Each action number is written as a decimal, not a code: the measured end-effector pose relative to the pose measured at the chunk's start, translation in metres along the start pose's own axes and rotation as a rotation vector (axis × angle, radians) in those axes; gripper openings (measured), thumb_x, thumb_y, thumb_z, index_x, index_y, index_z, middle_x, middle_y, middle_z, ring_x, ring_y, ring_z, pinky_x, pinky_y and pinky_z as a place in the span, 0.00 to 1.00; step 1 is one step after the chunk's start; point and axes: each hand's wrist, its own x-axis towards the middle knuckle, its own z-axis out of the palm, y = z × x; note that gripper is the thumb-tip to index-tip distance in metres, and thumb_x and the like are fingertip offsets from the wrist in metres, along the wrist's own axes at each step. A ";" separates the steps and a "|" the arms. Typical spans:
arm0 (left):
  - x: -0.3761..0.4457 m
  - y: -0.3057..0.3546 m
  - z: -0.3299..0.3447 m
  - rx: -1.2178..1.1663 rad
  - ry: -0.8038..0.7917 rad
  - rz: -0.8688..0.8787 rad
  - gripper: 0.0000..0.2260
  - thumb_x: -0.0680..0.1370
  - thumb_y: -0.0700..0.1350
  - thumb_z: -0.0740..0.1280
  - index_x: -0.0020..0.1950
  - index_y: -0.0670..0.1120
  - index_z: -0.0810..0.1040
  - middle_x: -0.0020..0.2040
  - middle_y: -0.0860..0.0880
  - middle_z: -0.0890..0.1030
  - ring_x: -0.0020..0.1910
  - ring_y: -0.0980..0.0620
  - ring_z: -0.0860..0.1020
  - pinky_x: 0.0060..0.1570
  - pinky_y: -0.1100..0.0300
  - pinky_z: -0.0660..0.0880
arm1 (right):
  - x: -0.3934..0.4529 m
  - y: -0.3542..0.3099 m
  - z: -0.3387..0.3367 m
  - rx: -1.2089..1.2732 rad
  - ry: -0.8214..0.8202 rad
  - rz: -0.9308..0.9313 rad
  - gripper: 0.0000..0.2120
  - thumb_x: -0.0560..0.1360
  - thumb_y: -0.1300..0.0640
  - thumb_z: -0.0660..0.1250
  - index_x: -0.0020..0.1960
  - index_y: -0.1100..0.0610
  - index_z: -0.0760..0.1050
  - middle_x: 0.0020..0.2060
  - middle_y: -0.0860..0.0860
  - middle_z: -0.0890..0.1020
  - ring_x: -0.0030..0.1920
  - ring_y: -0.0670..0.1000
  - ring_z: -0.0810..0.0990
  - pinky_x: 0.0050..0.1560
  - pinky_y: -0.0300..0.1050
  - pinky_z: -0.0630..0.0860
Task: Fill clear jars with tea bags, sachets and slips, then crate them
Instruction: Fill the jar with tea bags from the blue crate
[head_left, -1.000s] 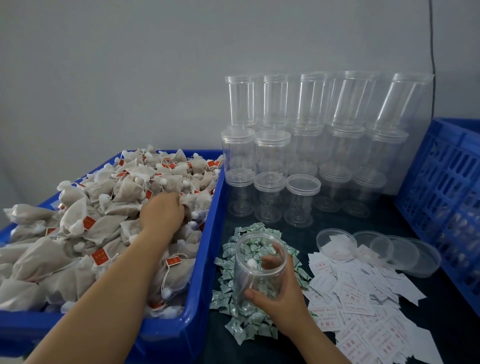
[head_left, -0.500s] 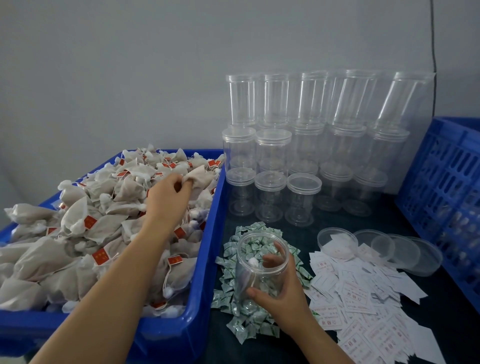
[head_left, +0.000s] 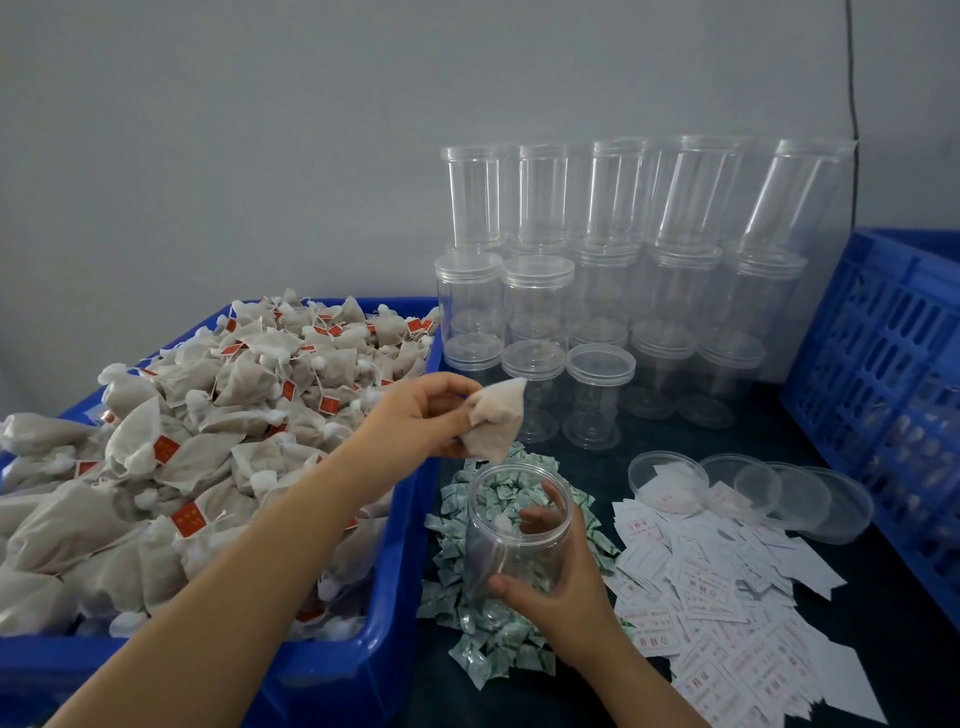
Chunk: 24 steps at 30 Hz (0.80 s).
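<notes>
Since the frame a second ago my left hand (head_left: 415, 415) is out of the blue tub (head_left: 405, 545); it is now carrying one tea bag (head_left: 493, 426) across the tub's right wall, where before it was buried in the heap. Fingers and thumb are pinching the bag at its upper left corner, so it is hanging with its long axis roughly vertical, tip down.

My right hand (head_left: 550, 582) is gripping the open jar (head_left: 514, 525), fingers wrapped round the far side, thumb on the near side. The jar is standing among the green sachets (head_left: 467, 654), mouth tilted toward me and to the left.

Key relation: the bag's lower tip is hanging just above the jar mouth and slightly left of it. The left hand is the nearer one to the drop. Judgement: a short move right and down should seat it.

Room: the tub wall is close on the left, stacked jars (head_left: 597, 312) stand behind, paper slips (head_left: 727, 597) lie to the right; above the mouth is open.
</notes>
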 end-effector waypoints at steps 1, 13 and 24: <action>-0.001 0.000 0.005 0.001 -0.034 0.012 0.07 0.76 0.37 0.66 0.50 0.47 0.79 0.44 0.51 0.85 0.44 0.54 0.83 0.39 0.64 0.78 | 0.000 0.000 0.000 0.001 0.000 -0.004 0.47 0.55 0.41 0.80 0.65 0.20 0.58 0.61 0.42 0.74 0.61 0.36 0.75 0.56 0.36 0.75; -0.008 0.000 0.024 0.408 -0.118 0.133 0.09 0.75 0.40 0.70 0.45 0.55 0.81 0.41 0.56 0.83 0.40 0.59 0.81 0.43 0.67 0.77 | 0.003 0.006 0.001 0.010 0.004 -0.025 0.47 0.57 0.41 0.81 0.69 0.27 0.60 0.56 0.34 0.75 0.63 0.43 0.76 0.64 0.52 0.77; -0.012 0.002 0.029 0.803 -0.230 0.343 0.05 0.74 0.45 0.71 0.49 0.50 0.84 0.40 0.64 0.77 0.49 0.62 0.71 0.49 0.69 0.68 | 0.006 0.006 0.002 0.067 0.009 -0.054 0.46 0.62 0.46 0.83 0.72 0.31 0.61 0.65 0.42 0.78 0.67 0.48 0.77 0.62 0.43 0.77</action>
